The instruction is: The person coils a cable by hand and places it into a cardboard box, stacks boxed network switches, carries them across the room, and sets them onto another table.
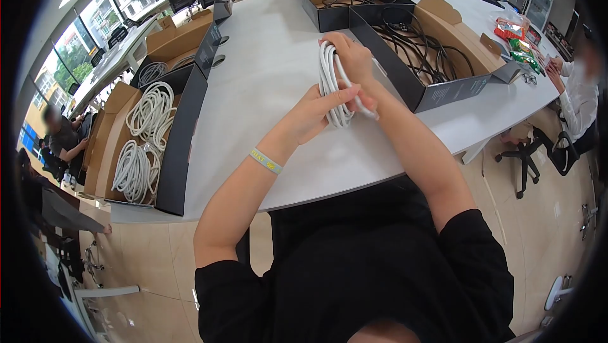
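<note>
A coiled white cable point(327, 80) is held upright above the white table point(266, 77), between my two hands. My left hand point(316, 110), with a wristband on its wrist, is closed round the lower part of the coil, its thumb across the front. My right hand point(353, 61) is closed round the upper right side of the coil, and a cable end sticks out below it. Some of the fingers are hidden behind the coil.
On the left, an open box point(177, 146) holds white cable coils point(136, 169), with another box point(206, 42) behind it. Open boxes with black cables point(424, 51) stand at the right and back. Snack packets point(522, 51) lie near a seated person point(579, 89). Another person point(63, 140) sits left.
</note>
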A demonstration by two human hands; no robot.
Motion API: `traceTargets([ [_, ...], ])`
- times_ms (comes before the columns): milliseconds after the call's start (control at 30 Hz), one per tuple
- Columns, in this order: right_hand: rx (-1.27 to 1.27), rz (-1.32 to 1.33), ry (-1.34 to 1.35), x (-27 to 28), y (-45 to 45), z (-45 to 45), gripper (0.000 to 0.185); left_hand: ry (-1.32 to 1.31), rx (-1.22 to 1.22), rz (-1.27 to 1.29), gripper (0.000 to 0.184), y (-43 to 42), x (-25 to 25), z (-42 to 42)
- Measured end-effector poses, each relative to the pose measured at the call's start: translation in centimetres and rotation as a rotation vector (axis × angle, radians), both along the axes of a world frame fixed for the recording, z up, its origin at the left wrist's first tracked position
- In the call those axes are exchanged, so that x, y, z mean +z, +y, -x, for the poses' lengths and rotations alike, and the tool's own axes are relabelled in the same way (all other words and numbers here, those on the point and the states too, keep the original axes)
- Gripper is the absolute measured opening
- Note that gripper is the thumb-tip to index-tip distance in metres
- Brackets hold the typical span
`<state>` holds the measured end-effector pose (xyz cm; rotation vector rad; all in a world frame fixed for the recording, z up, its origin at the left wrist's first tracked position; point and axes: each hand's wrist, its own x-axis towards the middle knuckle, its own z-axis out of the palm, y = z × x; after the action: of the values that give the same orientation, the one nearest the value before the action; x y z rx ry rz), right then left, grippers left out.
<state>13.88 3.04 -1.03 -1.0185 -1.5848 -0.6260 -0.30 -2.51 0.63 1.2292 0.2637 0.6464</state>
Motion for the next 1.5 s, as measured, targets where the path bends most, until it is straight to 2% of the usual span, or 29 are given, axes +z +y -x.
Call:
traceTargets([
  [67,-0.003,0.01,-0.001,0.0,0.1,-0.1,0.022,-0.021,-0.047,0.043,0.02,0.4,-0.2,0.2],
  [167,-0.049,0.166,0.036,0.3,-0.2,-0.6,0.024,-0.013,-0.045,-0.023,0.02,1.5,0.0,0.4],
  [233,0.013,0.196,0.012,1.1,-0.5,-1.1,0.027,0.091,0.2,-0.056,0.023,2.3,0.4,1.1],
  [367,0.076,0.204,0.01,1.9,-1.0,-0.9,0.03,0.122,0.341,-0.157,0.024,3.9,0.3,2.2],
  [433,0.196,0.203,0.03,2.1,-0.9,-1.0,0.034,0.159,0.466,-0.2,0.023,4.1,0.4,2.5],
  [567,0.337,0.237,0.1,2.8,-1.0,-1.9,0.031,0.175,0.571,-0.226,0.023,5.1,0.1,2.9],
  [633,0.395,0.513,0.267,3.1,-1.5,-1.5,0.023,0.134,0.639,-0.196,0.024,5.3,0.1,3.0],
  [767,0.47,0.681,0.274,1.9,-1.1,-0.9,0.018,0.085,0.674,-0.132,0.025,6.0,-0.2,3.6],
  [867,0.415,0.748,0.18,1.4,-1.1,-0.5,0.015,0.049,0.528,-0.147,0.026,6.5,-0.4,4.2],
  [933,0.414,0.589,0.086,1.5,-1.1,-0.5,0.014,0.014,0.337,-0.026,0.026,6.1,-0.1,4.3],
  [967,0.413,0.589,0.087,1.5,-1.1,-0.5,0.014,0.015,0.336,-0.025,0.026,5.8,0.0,4.2],
  [1033,0.339,0.333,-0.013,1.5,-1.0,-0.5,0.012,-0.048,0.213,0.009,0.029,5.2,0.4,4.0],
  [1067,0.338,0.333,-0.012,1.5,-1.0,-0.6,0.012,-0.048,0.212,0.009,0.029,4.9,0.5,4.0],
  [1133,0.253,0.262,-0.003,1.7,-1.2,-0.4,0.019,-0.09,0.079,0.033,0.033,4.6,0.7,4.0],
  [1267,0.308,0.236,0.071,1.5,-1.3,0.7,0.034,-0.189,-0.036,0.099,0.039,4.6,1.0,4.0],
  [1333,0.308,0.082,0.102,1.5,-1.0,1.1,0.039,-0.225,-0.139,0.088,0.041,4.9,1.2,4.3],
  [1367,0.308,0.083,0.104,1.5,-1.1,1.0,0.039,-0.223,-0.139,0.09,0.041,5.0,1.2,4.4],
  [1433,0.316,0.094,0.383,2.5,-2.1,1.3,0.035,-0.245,-0.189,0.124,0.043,5.3,1.2,4.6],
  [1467,0.315,0.094,0.384,2.4,-1.9,0.8,0.035,-0.244,-0.19,0.124,0.043,5.3,1.3,4.6],
  [1500,0.422,0.324,0.346,2.6,-1.6,0.0,0.032,-0.221,-0.201,0.115,0.042,5.3,1.3,4.7],
])
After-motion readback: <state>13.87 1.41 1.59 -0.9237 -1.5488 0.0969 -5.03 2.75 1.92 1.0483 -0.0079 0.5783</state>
